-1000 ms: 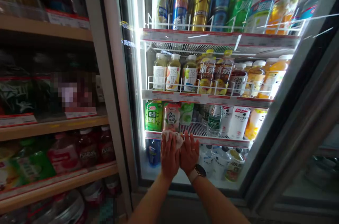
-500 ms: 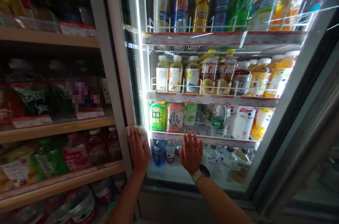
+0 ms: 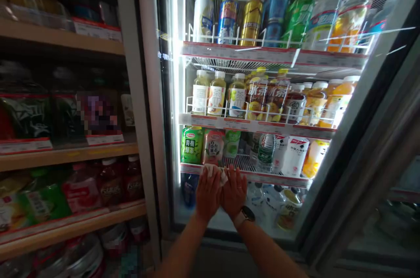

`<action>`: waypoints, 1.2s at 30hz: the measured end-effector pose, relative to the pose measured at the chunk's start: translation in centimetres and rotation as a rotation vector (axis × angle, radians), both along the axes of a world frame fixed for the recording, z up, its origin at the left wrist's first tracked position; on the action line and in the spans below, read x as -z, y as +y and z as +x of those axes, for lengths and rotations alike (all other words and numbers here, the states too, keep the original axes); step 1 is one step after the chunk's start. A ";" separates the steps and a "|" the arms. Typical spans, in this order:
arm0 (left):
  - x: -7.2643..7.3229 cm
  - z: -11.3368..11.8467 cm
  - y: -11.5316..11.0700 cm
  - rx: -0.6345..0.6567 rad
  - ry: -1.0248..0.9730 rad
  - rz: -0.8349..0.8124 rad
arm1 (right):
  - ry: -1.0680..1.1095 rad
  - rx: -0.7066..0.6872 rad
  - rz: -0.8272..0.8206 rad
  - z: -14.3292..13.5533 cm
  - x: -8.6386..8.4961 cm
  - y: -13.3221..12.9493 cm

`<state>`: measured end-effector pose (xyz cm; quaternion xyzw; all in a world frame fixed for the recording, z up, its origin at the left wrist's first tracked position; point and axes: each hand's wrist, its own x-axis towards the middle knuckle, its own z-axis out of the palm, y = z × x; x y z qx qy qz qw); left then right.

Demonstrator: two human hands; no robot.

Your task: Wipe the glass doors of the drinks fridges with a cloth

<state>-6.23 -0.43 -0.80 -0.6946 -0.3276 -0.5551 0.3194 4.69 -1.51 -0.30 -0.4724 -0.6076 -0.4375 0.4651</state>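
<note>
My left hand (image 3: 208,197) holds a crumpled white cloth (image 3: 215,170) flat under its fingers, against the glass door (image 3: 226,233) of a lit drinks fridge. Close beside it, my right hand (image 3: 234,192) lies on the same glass with its fingers stretched out, and it grips nothing. The thumb sides of both hands meet or nearly meet. A watch (image 3: 246,214) is on my right wrist. Behind the glass, just above the hands, stand a green tea bottle (image 3: 191,144), a pinkish tea bottle (image 3: 213,146) and a water bottle (image 3: 266,153).
Wooden shelves (image 3: 65,156) with bottled drinks and price strips stand to the left. The fridge frame (image 3: 149,116) divides them from the glass. Upper fridge racks hold cans (image 3: 227,19) and several juice bottles (image 3: 348,98). At the right a thick dark door frame (image 3: 354,151) slants down.
My left hand has slid right across the glass with the cloth, from the left frame edge to beside my right hand. The right hand stays nearly in place. The view has shifted slightly.
</note>
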 end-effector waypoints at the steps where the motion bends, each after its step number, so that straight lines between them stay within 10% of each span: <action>1: -0.2 -0.5 0.1 -0.025 0.019 0.007 | -0.003 -0.001 -0.006 0.0 0.0 -0.1; 12: -2.0 -9.5 1.5 -0.086 -0.266 -0.078 | 0.015 -0.002 -0.036 -0.2 -0.1 -0.4; 25: 0.9 1.6 -0.1 0.105 -0.152 -0.018 | -0.008 0.018 0.015 0.1 0.7 0.6; 36: -1.4 -9.7 1.2 -0.154 -0.003 0.000 | 0.022 -0.028 -0.044 -0.3 -0.3 -0.5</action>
